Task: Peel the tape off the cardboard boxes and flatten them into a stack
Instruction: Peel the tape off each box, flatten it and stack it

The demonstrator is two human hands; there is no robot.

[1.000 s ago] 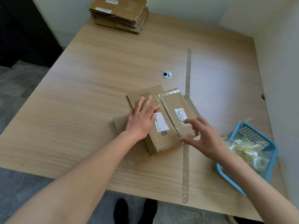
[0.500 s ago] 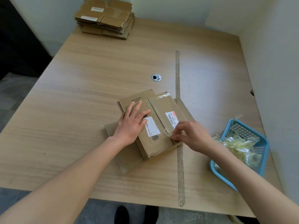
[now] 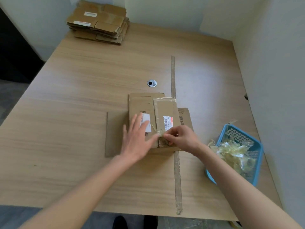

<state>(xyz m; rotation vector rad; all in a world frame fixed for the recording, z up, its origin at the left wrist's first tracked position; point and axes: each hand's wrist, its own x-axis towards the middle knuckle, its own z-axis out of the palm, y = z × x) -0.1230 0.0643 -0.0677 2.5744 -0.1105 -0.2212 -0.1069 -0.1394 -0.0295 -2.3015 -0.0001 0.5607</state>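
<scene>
A flattened brown cardboard box (image 3: 142, 104) with white labels lies in the middle of the table, on top of another flat cardboard piece (image 3: 113, 134). My left hand (image 3: 137, 140) lies flat on it, fingers straight and spread, pressing it down. My right hand (image 3: 179, 138) pinches a strip of clear tape (image 3: 156, 129) at the box's near edge, beside the left fingertips. A stack of flattened boxes (image 3: 99, 23) sits at the far left corner of the table.
A blue plastic basket (image 3: 250, 141) holding crumpled clear tape stands at the right, close to my right forearm. A long tape strip (image 3: 176, 162) runs front to back on the wooden table (image 3: 66, 129). A metal grommet (image 3: 151, 83) lies behind the box. Walls close the back and right.
The box has turned from slanted to square with the table. My left hand slid nearer along it. My right hand closed its fingers onto the tape at the near edge.
</scene>
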